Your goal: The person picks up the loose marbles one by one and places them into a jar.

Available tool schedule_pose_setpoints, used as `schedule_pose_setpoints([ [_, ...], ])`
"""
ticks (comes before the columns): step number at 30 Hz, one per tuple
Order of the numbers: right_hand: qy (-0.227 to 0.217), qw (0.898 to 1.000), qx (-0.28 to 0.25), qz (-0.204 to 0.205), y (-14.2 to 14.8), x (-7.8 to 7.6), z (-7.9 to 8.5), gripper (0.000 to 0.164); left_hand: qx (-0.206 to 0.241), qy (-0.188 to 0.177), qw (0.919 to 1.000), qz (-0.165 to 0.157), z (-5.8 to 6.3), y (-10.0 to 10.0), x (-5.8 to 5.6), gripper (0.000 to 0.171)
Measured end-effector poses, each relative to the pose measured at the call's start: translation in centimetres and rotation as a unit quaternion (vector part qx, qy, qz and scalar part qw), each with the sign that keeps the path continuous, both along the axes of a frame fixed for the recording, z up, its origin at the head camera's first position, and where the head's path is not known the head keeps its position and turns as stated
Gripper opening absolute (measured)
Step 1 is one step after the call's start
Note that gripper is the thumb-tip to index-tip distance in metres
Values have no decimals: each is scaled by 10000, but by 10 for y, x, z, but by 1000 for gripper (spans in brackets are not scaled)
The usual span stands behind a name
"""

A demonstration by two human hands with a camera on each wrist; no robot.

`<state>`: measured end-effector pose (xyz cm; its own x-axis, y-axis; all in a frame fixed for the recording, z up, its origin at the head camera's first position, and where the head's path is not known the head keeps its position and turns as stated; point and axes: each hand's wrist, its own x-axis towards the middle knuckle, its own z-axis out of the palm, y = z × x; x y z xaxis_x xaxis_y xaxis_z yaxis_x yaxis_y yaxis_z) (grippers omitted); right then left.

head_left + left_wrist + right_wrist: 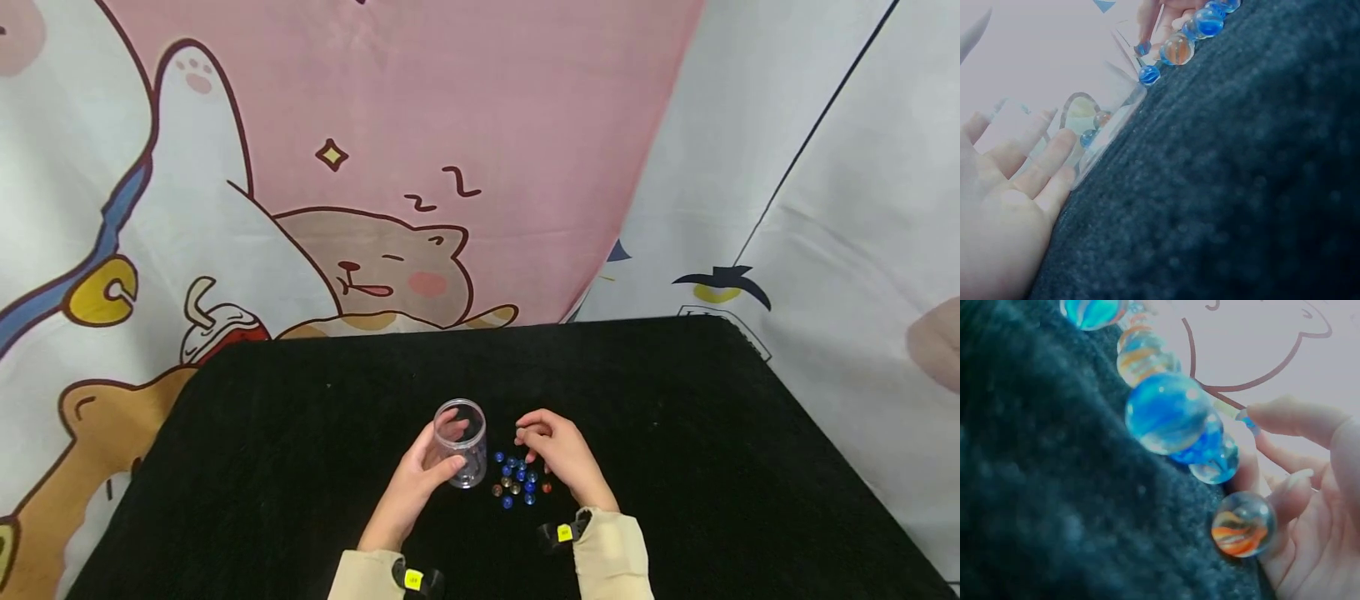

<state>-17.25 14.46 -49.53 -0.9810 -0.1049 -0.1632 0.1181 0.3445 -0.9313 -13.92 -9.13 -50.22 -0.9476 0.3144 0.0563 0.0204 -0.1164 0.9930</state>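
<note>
My left hand point(420, 479) holds a clear plastic jar point(471, 454) around its side; the jar stands upright with its open mouth up. To its right lies a loose group of glass marbles point(529, 487), mostly blue with some orange and amber ones. Over the far right of that group is my right hand point(566, 454). In the right wrist view a small blue marble point(1249, 423) is pinched at its fingertips, partly hidden. An orange-swirled marble point(1243, 525) lies near the lower fingers. Through the jar wall, marbles point(1088, 137) show; I cannot tell whether they are inside.
A black cloth point(300, 467) covers the table under everything. Behind the far edge hangs a curtain point(555, 125) with cartoon animals. At the right edge of the head view, a rounded skin-toned shape point(936, 343) shows in part.
</note>
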Motion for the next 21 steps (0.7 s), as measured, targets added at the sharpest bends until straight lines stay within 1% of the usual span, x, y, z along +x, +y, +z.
schedule_pose_setpoints([
  [5, 68, 9997, -107, -198, 0, -2, 0, 15, 0, 27, 10000, -5, 0, 0, -1, 57],
  [10, 44, 9996, -187, -218, -1, -5, 0, 20, 26, 60, 10000, 4, -1, 0, -1, 58],
  [14, -60, 9997, -186, -162, -3, -2, 11, 25, 37, 18, 10000, 14, 0, -1, 0, 58],
  [17, -78, 9996, -197, -163, -4, -1, 11, 27, 28, 9, 10000, 9, 0, -1, 0, 56],
  [21, -29, 9995, -205, -246, -2, -3, 1, 24, 60, 92, 9999, -18, -1, 0, 1, 56],
])
